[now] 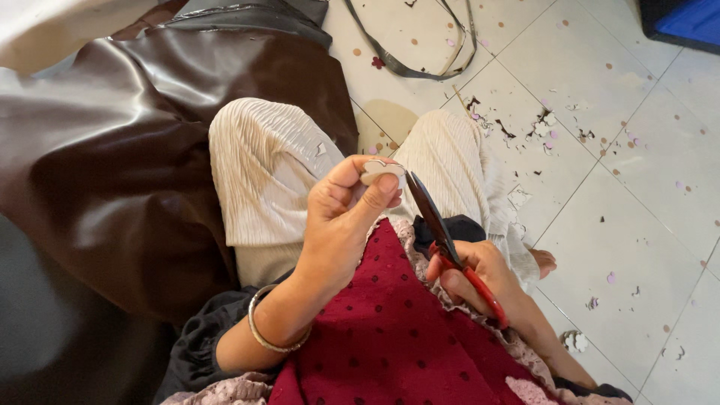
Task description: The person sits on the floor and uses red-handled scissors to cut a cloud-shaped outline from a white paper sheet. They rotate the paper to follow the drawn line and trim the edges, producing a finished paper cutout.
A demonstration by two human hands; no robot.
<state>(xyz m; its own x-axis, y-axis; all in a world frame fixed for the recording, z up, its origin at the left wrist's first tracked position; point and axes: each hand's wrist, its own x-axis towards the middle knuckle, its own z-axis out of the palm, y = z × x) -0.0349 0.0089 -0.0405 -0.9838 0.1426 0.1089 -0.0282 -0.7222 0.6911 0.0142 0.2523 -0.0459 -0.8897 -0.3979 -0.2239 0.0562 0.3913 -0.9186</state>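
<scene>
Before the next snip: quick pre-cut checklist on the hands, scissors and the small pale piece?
1. Left hand pinches the small pale flat piece between thumb and fingertips: ok.
2. Right hand grips the red-handled scissors: ok.
3. Dark blades point up to the piece's edge: ok.
4. Blades open or closed: cannot tell.
5. Left fingertips away from the blade tip: not ok, very close.
6. Dark brown glossy sheet lies apart from the blades: ok.
</scene>
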